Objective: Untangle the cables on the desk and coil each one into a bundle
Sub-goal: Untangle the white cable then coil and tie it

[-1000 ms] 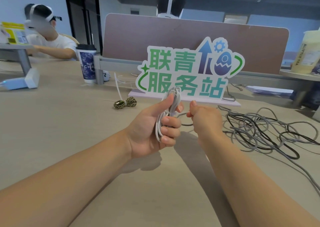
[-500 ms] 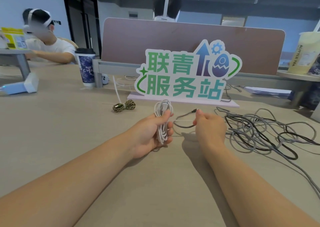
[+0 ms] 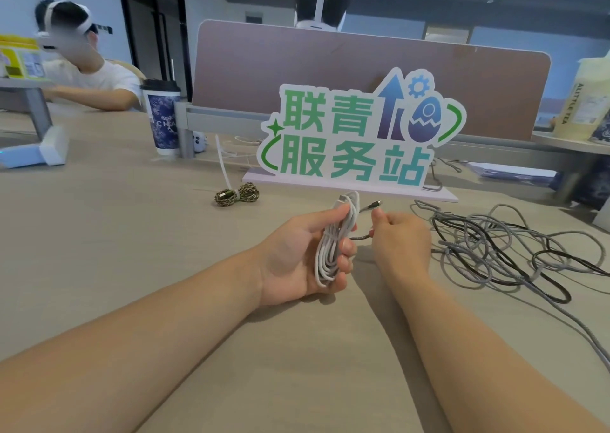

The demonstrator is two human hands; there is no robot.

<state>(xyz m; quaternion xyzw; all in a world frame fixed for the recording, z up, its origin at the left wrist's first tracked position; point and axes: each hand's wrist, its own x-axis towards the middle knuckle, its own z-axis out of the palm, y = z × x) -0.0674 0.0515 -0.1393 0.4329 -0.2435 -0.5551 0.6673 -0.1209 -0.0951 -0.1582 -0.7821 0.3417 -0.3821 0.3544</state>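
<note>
A: How far are we getting with the cables?

B: We are holding one white cable bundle in our left hand, a little above the desk. The fingers are curling round it and the thumb is pressing on its top. To us it is looking nearly finished.

A: And the other hand?

B: Our right hand is pinching a grey braided cable end, and its plug is pointing up just beside the bundle. We cannot tell if this piece is belonging to the bundle or to the heap.

A: What are we counting as done?

B: One small green braided coil is lying near the sign. We are judging that one finished.

A: And what is left?

B: The heap of grey and black cables is lying loose on the desk at our right, well apart from the coil. We are thinking most of the work is waiting there.
</note>
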